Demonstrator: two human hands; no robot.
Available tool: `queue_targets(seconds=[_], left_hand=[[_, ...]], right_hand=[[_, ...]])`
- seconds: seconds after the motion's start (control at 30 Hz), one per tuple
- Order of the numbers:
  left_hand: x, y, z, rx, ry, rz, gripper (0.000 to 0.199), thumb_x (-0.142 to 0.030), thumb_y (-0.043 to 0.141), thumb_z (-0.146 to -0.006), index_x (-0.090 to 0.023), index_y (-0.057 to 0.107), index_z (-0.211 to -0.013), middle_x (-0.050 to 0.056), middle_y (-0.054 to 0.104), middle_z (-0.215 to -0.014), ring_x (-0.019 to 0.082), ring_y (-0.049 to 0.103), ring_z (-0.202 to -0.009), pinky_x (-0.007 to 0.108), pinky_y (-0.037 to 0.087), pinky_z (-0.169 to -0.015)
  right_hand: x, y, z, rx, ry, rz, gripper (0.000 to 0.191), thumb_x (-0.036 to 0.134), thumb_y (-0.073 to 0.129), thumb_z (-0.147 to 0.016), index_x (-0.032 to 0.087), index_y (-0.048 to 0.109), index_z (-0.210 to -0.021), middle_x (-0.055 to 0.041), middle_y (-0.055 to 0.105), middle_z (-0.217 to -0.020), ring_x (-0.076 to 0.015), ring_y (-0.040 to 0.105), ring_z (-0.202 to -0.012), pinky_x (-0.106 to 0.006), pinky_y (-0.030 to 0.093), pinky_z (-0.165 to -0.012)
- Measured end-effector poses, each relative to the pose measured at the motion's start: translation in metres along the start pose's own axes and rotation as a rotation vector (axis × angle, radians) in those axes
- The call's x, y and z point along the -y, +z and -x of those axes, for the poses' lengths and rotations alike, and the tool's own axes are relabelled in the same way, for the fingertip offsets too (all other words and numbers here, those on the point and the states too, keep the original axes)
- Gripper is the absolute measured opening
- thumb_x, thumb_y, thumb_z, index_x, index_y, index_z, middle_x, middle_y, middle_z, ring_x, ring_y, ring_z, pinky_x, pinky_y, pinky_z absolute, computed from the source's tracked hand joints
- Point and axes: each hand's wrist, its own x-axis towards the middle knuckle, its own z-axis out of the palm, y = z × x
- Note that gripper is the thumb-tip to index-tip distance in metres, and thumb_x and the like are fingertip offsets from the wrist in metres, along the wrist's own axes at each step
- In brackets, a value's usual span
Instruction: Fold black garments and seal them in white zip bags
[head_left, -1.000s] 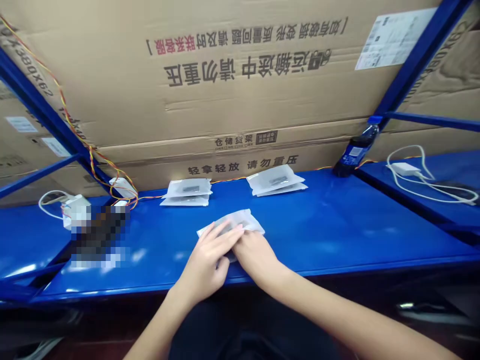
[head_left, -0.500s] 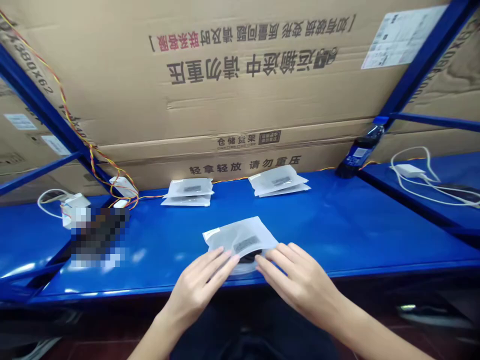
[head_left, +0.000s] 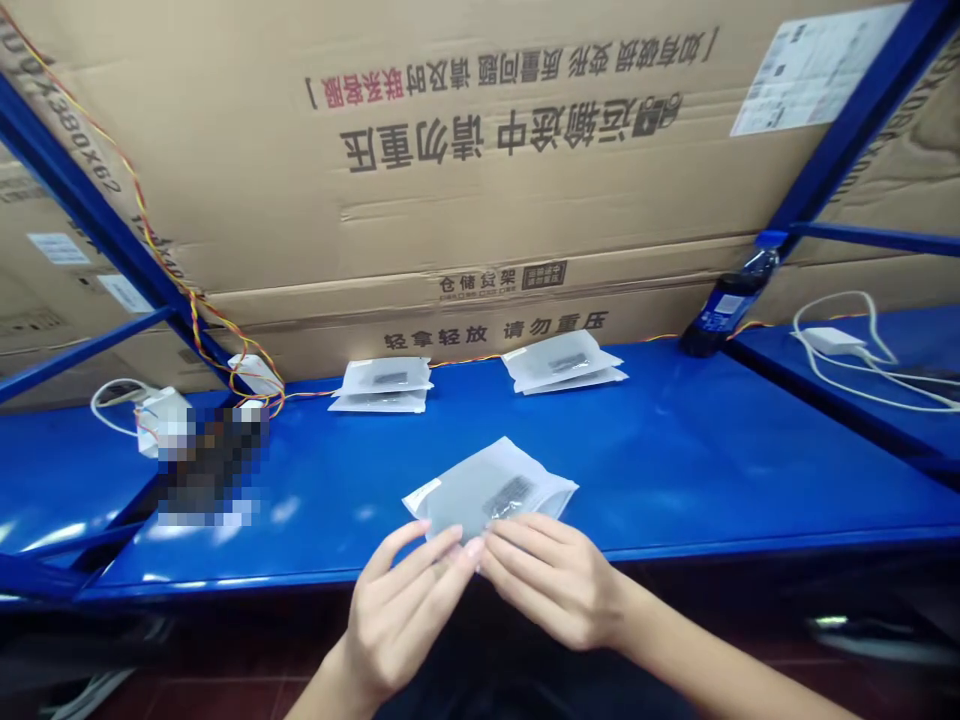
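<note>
A frosted plastic zip bag (head_left: 472,485) with a dark printed patch lies tilted at the shelf's front edge. Its near edge is pinched between the fingers of my left hand (head_left: 409,595) and my right hand (head_left: 555,575), whose fingertips nearly meet there. Both hands are closed on the bag, and the thumbs are partly hidden. What the bag holds cannot be made out. Farther back lie two small piles of similar frosted bags, one left pile (head_left: 382,382) and one right pile (head_left: 559,362).
A dark drink bottle (head_left: 720,305) with a blue cap leans by the right post. White adapters (head_left: 161,420) and twisted wires (head_left: 225,330) sit at the left, beside a blurred-out dark object. White cable (head_left: 877,370) lies right. Large cardboard (head_left: 487,200) stands behind the blue shelf (head_left: 675,460).
My hands have drawn together along the bag's near edge. The dark item seen at its mouth is now covered. The bag has turned slightly and its opening looks pressed together.
</note>
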Motion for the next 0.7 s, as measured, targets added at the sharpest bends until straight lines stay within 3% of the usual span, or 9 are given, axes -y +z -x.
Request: queue_targets(seconds=[0.17,0.23,0.3,0.4,0.47,0.53,0.57,0.63,0.7], left_hand=[[-0.001,-0.019,-0.006,-0.108,-0.004,-0.067,0.03,0.001,0.068,-0.095,-0.016,0.073,-0.121,0.002,0.085,-0.097,0.02,0.083,-0.088,0.036,0.058,-0.102],[-0.001,-0.02,-0.009,-0.12,-0.006,-0.078,0.024,0.001,0.067,-0.096,-0.017,0.074,-0.112,0.0,0.085,-0.09,0.02,0.083,-0.089,0.037,0.058,-0.098],[-0.001,-0.016,-0.011,-0.125,0.012,-0.067,0.023,0.0,0.066,-0.097,-0.017,0.073,-0.109,-0.001,0.084,-0.088,0.022,0.083,-0.092,0.038,0.059,-0.094],[0.002,-0.003,-0.013,-0.148,0.037,-0.056,0.021,0.0,0.068,-0.096,-0.018,0.073,-0.106,-0.001,0.084,-0.087,0.023,0.082,-0.096,0.04,0.058,-0.093],[0.007,0.007,-0.016,-0.175,0.033,-0.057,0.021,-0.002,0.073,-0.094,-0.02,0.073,-0.106,-0.002,0.084,-0.086,0.023,0.082,-0.097,0.04,0.058,-0.095],[0.015,0.014,-0.017,-0.2,-0.047,-0.08,0.023,-0.008,0.078,-0.092,-0.02,0.073,-0.111,0.001,0.085,-0.094,0.026,0.081,-0.104,0.041,0.059,-0.097],[0.021,0.017,-0.016,-0.199,-0.112,-0.098,0.025,-0.012,0.079,-0.093,-0.02,0.072,-0.115,0.004,0.084,-0.102,0.028,0.079,-0.11,0.043,0.059,-0.098],[0.032,0.02,-0.012,-0.133,-0.254,-0.12,0.021,-0.02,0.075,-0.097,-0.02,0.072,-0.118,0.01,0.082,-0.118,0.032,0.075,-0.119,0.048,0.06,-0.099],[0.041,0.022,-0.006,-0.012,-0.341,-0.11,0.014,-0.027,0.069,-0.101,-0.022,0.075,-0.112,0.01,0.081,-0.12,0.032,0.075,-0.119,0.05,0.063,-0.096]], right_hand=[[-0.046,-0.031,0.048,0.024,0.053,0.203,0.025,0.005,0.068,-0.095,0.014,0.073,-0.118,-0.0088,0.083,-0.1,-0.0242,0.079,-0.098,-0.038,0.063,-0.08],[-0.054,-0.041,0.053,0.071,0.124,0.237,0.033,0.006,0.068,-0.095,0.018,0.071,-0.126,-0.0078,0.083,-0.102,-0.0242,0.079,-0.098,-0.038,0.062,-0.081],[-0.049,-0.043,0.045,0.16,0.194,0.202,0.042,0.014,0.068,-0.097,0.017,0.064,-0.139,-0.013,0.08,-0.117,-0.0283,0.075,-0.114,-0.045,0.062,-0.092],[-0.034,-0.026,0.021,0.372,0.213,0.101,0.058,0.019,0.062,-0.098,0.011,0.051,-0.155,-0.0215,0.06,-0.153,-0.0354,0.05,-0.148,-0.058,0.051,-0.114],[-0.038,-0.006,0.004,0.429,0.169,0.079,0.051,0.007,0.054,-0.098,0.011,0.057,-0.149,-0.0191,0.063,-0.15,-0.0317,0.056,-0.143,-0.054,0.053,-0.113],[-0.058,0.014,-0.011,0.438,0.175,0.071,0.045,0.003,0.048,-0.1,0.014,0.065,-0.139,-0.0148,0.074,-0.136,-0.026,0.068,-0.128,-0.045,0.059,-0.105],[-0.074,0.024,-0.019,0.437,0.201,0.08,0.046,0.001,0.046,-0.099,0.016,0.067,-0.138,-0.0137,0.074,-0.136,-0.0268,0.068,-0.129,-0.045,0.059,-0.105],[-0.11,0.042,-0.033,0.433,0.357,0.122,0.051,0.0,0.044,-0.099,0.016,0.064,-0.143,-0.0142,0.068,-0.146,-0.0301,0.057,-0.142,-0.051,0.05,-0.115],[-0.142,0.06,-0.044,0.417,0.44,0.143,0.057,-0.002,0.039,-0.099,0.01,0.054,-0.153,-0.02,0.055,-0.158,-0.0338,0.045,-0.152,-0.059,0.038,-0.123]])
